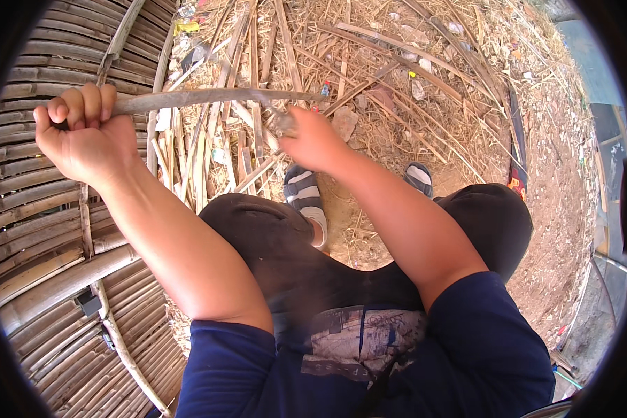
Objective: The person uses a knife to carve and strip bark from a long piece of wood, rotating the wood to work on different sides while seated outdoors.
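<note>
My left hand [87, 125] is closed round one end of a long, slightly curved wooden stick [188, 98], at the far left. The stick runs level to the right, over the littered ground, and its other end is free. Just below its right part is my right hand [312, 138], closed in a fist. At its fingers shows a small greyish thing [284, 122], smeared by motion, whose kind I cannot tell. It is close to the stick's underside; whether it touches is unclear.
A wall of split bamboo slats [38, 150] stands close on my left. Bamboo strips [289, 49], straw and bits of litter cover the ground ahead. My sandalled feet [303, 191] are below my hands. Bare earth [554, 209] and dark sheeting [609, 153] lie to the right.
</note>
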Motion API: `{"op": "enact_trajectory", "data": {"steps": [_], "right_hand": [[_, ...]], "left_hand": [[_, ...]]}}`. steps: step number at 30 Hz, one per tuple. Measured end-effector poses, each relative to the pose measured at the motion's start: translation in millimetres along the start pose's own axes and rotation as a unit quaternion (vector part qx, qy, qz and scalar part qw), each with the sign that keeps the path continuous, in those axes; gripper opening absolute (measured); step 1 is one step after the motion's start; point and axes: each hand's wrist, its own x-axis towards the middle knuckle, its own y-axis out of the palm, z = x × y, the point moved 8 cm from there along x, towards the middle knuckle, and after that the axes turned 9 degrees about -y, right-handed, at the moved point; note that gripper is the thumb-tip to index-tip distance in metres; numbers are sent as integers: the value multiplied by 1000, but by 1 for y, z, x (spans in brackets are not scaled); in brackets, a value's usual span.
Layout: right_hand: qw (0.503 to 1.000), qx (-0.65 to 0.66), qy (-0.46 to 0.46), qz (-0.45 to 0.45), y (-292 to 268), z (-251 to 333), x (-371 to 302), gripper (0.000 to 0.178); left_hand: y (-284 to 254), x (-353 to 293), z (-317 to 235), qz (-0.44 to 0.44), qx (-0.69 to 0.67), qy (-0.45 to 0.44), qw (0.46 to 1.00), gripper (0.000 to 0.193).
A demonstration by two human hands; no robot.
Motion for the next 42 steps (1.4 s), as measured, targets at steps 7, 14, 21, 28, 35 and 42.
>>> {"op": "enact_trajectory", "data": {"steps": [7, 14, 21, 28, 35, 42], "right_hand": [[969, -14, 246, 19, -31, -75, -24, 44], [997, 29, -41, 62, -7, 59, 7, 38], [994, -41, 79, -69, 5, -82, -25, 40], [1000, -3, 13, -13, -10, 5, -8, 27], [994, 29, -18, -107, 7, -15, -12, 39], [985, -38, 155, -58, -8, -104, -32, 39]], "left_hand": [[25, -8, 3, 86, -27, -25, 996, 33], [20, 3, 3, 206, -60, -90, 973, 36], [27, -6, 14, 383, -140, -169, 897, 37], [34, -7, 20, 341, -115, -140, 922, 33], [37, -7, 10, 346, -100, -139, 923, 36], [57, -19, 16, 398, -101, -138, 901, 36]]}}
